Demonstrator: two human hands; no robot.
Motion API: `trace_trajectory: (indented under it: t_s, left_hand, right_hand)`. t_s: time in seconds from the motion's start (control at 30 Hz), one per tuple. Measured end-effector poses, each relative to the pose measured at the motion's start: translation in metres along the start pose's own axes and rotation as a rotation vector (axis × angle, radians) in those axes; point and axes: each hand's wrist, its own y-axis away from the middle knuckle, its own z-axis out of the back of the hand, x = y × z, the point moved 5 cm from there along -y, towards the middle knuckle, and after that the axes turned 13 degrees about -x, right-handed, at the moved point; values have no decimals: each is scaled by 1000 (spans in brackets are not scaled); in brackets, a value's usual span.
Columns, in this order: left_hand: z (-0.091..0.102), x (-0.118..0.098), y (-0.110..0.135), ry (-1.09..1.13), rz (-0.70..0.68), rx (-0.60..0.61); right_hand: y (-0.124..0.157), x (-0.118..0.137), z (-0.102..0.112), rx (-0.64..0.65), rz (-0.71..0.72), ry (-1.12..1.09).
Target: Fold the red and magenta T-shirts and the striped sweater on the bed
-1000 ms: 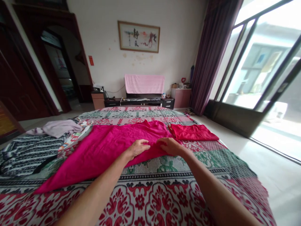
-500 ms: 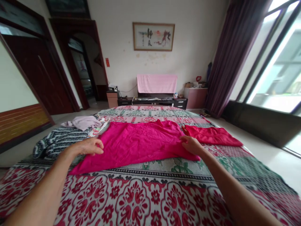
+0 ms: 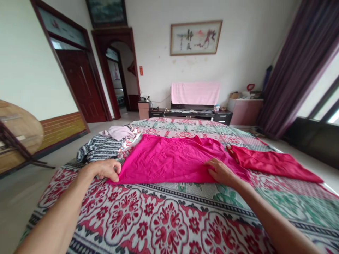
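Between the two hands, and stretching beyond them, the magenta cloth (image 3: 174, 158) lies spread out, vivid and evenly coloured, finely creased across its middle, with a fairly straight near edge and an uneven far one. The left hand (image 3: 108, 170) has fingers and thumb drawn together, pinching its near corner. The right hand (image 3: 219, 171) rests on it, fingers bent; whether they grip any fabric, I cannot tell.

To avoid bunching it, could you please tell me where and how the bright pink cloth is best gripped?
The bright pink cloth is probably best pinched at both ends of its near edge, from the near side: it lies flat and wide, that edge facing the camera. The left hand is at one end.
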Motion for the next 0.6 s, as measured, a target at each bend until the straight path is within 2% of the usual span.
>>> trace_trajectory:
  t_s: [0.07,0.2,0.33,0.4,0.5,0.6]
  left_hand:
    - [-2,-6,2,-48,-50,-16]
    - [-4,-16,6,-135,-168,-127]
    - [-4,-16,7,-230,-203,-227]
    - [-2,-14,7,-216,-200,-226]
    - [9,-11,8,-141,-181,-205]
    - [24,-17,9,3,-257,-296]
  right_hand:
    - [-1,1,0,6,3,-15]
    - [-2,3,4,-30,-13,-21]
    - [1,0,12,-132,-148,24]
    - [3,-1,17,-191,-190,24]
    - [5,0,23,-244,-175,-7]
    - [6,2,23,-245,-155,-36]
